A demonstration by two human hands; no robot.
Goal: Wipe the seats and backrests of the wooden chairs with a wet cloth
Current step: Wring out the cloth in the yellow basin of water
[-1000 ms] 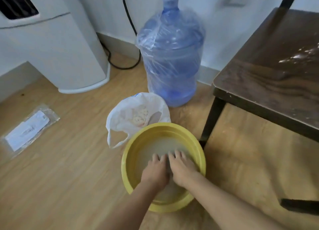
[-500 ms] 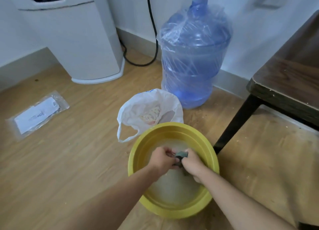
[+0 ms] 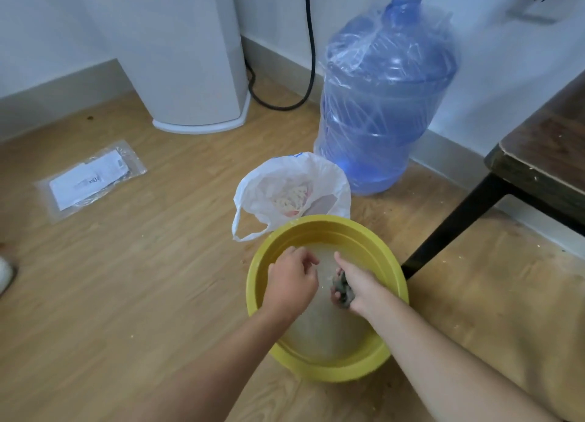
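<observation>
Both hands are over a yellow basin (image 3: 327,369) of cloudy water on the wooden floor (image 3: 126,279): the right hand (image 3: 359,283) is clenched around a wadded dark grey cloth (image 3: 341,290), while the left hand (image 3: 292,279), just beside it and not touching the cloth, hangs loosely curled with nothing in it. Just beyond the hands a white plastic bag (image 3: 285,193) rests against the basin's far rim, and beyond that stands a blue water jug (image 3: 383,104) wrapped in clear film. To the right of the right hand, a dark wooden chair (image 3: 544,155) shows a seat corner and one black leg that comes down close to the basin.
</observation>
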